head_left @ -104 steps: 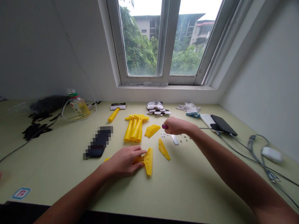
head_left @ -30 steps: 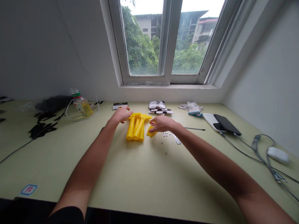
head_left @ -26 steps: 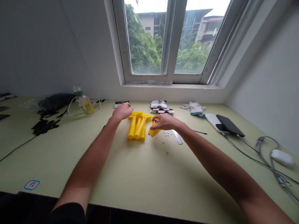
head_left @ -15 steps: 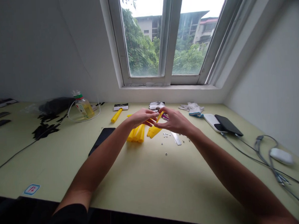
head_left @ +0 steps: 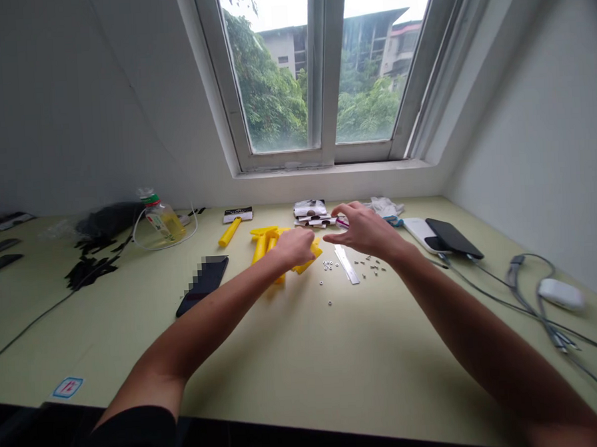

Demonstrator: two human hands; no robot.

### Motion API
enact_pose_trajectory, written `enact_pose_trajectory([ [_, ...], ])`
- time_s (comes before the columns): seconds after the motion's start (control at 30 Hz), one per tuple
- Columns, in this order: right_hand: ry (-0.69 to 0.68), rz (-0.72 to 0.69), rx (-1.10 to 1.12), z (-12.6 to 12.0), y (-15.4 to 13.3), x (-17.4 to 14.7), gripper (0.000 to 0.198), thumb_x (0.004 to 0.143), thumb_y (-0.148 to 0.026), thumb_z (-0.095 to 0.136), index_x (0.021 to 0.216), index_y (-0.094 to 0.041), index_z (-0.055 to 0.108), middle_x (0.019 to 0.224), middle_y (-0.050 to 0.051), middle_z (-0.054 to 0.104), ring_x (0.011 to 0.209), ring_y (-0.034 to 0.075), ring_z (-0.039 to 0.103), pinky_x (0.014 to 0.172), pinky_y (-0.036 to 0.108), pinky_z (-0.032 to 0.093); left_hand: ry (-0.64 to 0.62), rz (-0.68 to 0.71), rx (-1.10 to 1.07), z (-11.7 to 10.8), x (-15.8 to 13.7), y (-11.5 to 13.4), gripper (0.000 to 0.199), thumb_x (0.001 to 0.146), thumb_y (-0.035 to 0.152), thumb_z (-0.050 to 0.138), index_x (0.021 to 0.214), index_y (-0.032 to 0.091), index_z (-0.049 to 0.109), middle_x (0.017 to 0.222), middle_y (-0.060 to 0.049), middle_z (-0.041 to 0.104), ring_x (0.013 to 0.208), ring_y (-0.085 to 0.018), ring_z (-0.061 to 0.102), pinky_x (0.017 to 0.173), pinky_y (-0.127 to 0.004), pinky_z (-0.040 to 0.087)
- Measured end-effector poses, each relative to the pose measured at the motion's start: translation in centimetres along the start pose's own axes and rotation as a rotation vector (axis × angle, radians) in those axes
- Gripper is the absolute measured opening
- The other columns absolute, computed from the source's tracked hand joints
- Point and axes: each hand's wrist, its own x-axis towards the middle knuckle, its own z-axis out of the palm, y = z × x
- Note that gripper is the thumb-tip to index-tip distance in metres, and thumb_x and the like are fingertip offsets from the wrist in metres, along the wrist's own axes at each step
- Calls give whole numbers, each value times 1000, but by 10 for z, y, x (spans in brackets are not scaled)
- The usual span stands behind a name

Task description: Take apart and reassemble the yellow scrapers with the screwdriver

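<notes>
While a bottle (head_left: 163,220) stands at the left of the frame, a phone (head_left: 209,285) lies left of centre, its long axis slanting from lower left to upper right. Above it, a yellow handle (head_left: 229,232) follows a similar slant, upper end at a black-and-white card (head_left: 238,214). At the centre, yellow T-shaped tools (head_left: 258,247) lie together, partly hidden, heads toward the top of the frame, handles directed downward. The left hand (head_left: 296,247) is clenched at the centre, by the yellow plates (head_left: 307,266); whether it grips one cannot be told. The plates' long axis runs from lower left to upper right. Small nuts (head_left: 327,264) come next, then a metal strip (head_left: 347,265), slanting from upper left to lower right. Right of centre, the right hand (head_left: 363,228) grasps a purple handle (head_left: 342,223), visible end pointing left; thumb and forefinger are spread apart.
</notes>
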Motion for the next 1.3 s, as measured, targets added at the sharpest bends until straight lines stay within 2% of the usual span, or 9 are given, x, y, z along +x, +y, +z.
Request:
enact_pose_trajectory([
  [0.13,-17,25,-6,-6,4,-1,57,76,-62,62,117,-21,60,111,13,61,93,28,63,80,38,48,-46,34,97,8,-3,16,21,78,22,68,97,14,68,96,-13,69,89,-27,67,75,-32,51],
  [0.27,-4,25,1,-9,4,-1,55,77,-60,63,116,-22,60,110,12,62,94,28,62,81,37,47,-94,63,158,11,-3,19,19,78,17,67,96,13,68,96,-13,69,90,-27,67,76,-32,51],
  [0.53,-10,53,17,-14,7,-1,51,76,-56,65,114,-22,61,110,11,62,95,27,61,80,36,47,-121,99,185,13,-1,17,20,73,23,73,91,16,69,96,-11,69,86,-24,66,70,-29,51],
  [0.8,-20,28,42,-15,9,0,52,76,-58,63,113,-22,62,107,10,64,96,26,60,81,36,46,-91,48,222,18,2,11,21,78,14,62,99,14,66,95,-13,68,84,-27,68,69,-32,51],
  [0.93,-17,29,40,-15,14,0,50,77,-58,63,111,-22,62,106,10,65,96,26,60,78,34,45,-72,65,219,17,0,8,19,79,20,62,97,16,67,95,-11,68,83,-25,67,68,-30,50],
  [1.17,21,43,28,-21,17,0,42,79,-54,62,107,-22,63,99,8,66,90,24,61,75,32,44,-2,157,208,17,-21,8,14,85,17,54,88,16,68,90,-9,66,76,-20,64,62,-27,46],
  [1.3,44,50,35,-25,18,-1,38,80,-51,62,105,-22,64,99,8,67,87,23,61,73,32,44,57,366,182,30,-41,12,25,83,5,46,86,17,67,92,-7,65,81,-17,61,67,-27,45],
])
